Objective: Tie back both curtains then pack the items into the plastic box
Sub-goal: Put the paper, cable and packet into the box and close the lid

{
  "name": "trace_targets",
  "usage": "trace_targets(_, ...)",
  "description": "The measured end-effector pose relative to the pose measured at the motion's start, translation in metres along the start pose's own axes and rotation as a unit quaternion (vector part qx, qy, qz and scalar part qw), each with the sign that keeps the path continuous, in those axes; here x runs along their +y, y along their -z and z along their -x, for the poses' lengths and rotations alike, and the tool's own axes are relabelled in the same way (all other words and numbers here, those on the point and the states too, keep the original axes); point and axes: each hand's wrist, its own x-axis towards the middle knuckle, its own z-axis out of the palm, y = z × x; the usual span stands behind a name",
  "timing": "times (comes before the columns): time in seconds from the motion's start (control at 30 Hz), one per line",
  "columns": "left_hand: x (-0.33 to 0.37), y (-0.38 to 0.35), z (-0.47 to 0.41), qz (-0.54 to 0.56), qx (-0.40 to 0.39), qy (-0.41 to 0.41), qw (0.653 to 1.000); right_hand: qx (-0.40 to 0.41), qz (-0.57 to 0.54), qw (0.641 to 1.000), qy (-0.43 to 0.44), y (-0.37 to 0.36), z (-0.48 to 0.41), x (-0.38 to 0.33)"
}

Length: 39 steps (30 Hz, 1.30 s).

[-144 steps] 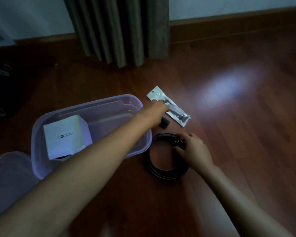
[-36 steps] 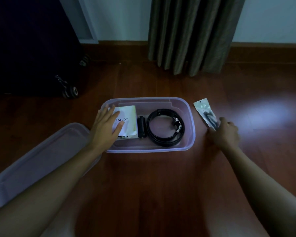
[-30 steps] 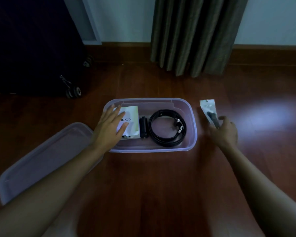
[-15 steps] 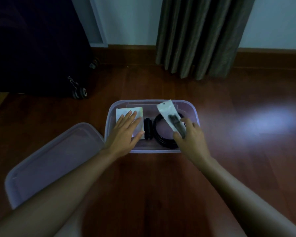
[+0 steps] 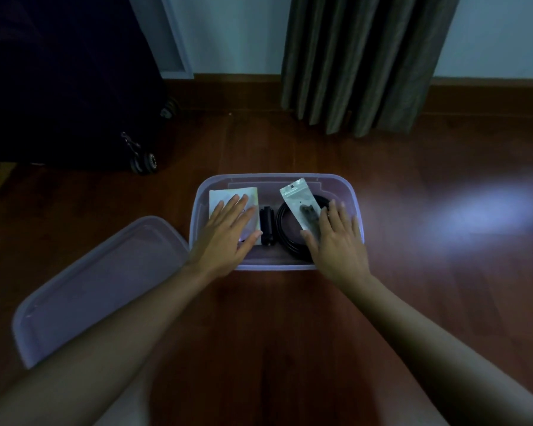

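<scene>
The left hand [image 5: 225, 233] lies flat with fingers straight and slightly spread, palm down on a white carton [image 5: 233, 196]; it curls round nothing. The right hand [image 5: 340, 244] is likewise flat, fingers straight and fanned, resting on the near end of a clear zip pouch [image 5: 299, 202] and on the black coil [image 5: 285, 232] under it. Whether its thumb presses the pouch edge or only lies beside it, I cannot tell. The two hands are apart, side by side, both inside the plastic box [image 5: 277, 177].

Counted: two hands; one plastic box; one lid [image 5: 99, 281]; one white carton; one zip pouch; one black coil; one small black piece [image 5: 266, 224]; one curtain [image 5: 366, 63] in view.

The plastic box sits on the wooden floor [image 5: 290, 333] under both hands, its long axis running across from the left hand's side to the right hand's side. The small black piece stands between the two hands, just beside the left thumb. The pouch's long axis runs from the right hand's fingers away from the person and a little toward the left hand; its end with the hang hole points away, toward the curtain. It lies tilted, on top of the coil. The lid lies on the floor outside the left forearm, near the box's corner; a dark wheeled suitcase [image 5: 59, 87] stands well beyond the left hand.
</scene>
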Motion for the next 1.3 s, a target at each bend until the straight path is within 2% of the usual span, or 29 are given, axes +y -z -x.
trace_targets(0.1,0.002,0.003,0.001,-0.040,0.035,0.021,0.998,0.024,0.040,0.998,-0.040,0.003,0.002,0.003)
trace_targets(0.2,0.004,0.005,0.004,-0.059,0.080,0.099,0.990,0.014,0.021,0.996,-0.087,0.003,0.003,0.004)
trace_targets(0.3,0.004,0.002,0.008,-0.044,0.079,0.199,0.976,0.008,0.007,0.996,-0.092,0.001,0.003,0.004)
trace_targets(0.37,0.004,0.002,0.007,-0.020,0.067,0.231,0.970,0.010,0.008,0.996,-0.091,0.000,0.002,0.005)
trace_targets(0.8,0.002,0.007,0.005,0.031,0.036,0.238,0.970,0.012,0.023,0.996,-0.084,0.000,0.001,0.006)
trace_targets(0.93,-0.008,0.017,0.017,0.027,0.043,0.266,0.963,0.076,0.044,0.996,-0.016,0.007,-0.003,-0.007)
trace_targets(1.0,-0.018,0.026,0.030,0.024,0.051,0.290,0.955,0.097,0.008,0.995,0.019,0.011,-0.007,-0.030)
trace_targets(1.13,-0.052,0.045,0.070,0.022,0.087,0.330,0.940,0.088,-0.054,0.988,0.115,0.014,-0.014,-0.103)
trace_targets(1.3,-0.095,0.058,0.148,0.022,0.098,0.441,0.892,0.049,-0.119,0.967,0.221,0.003,-0.012,-0.204)
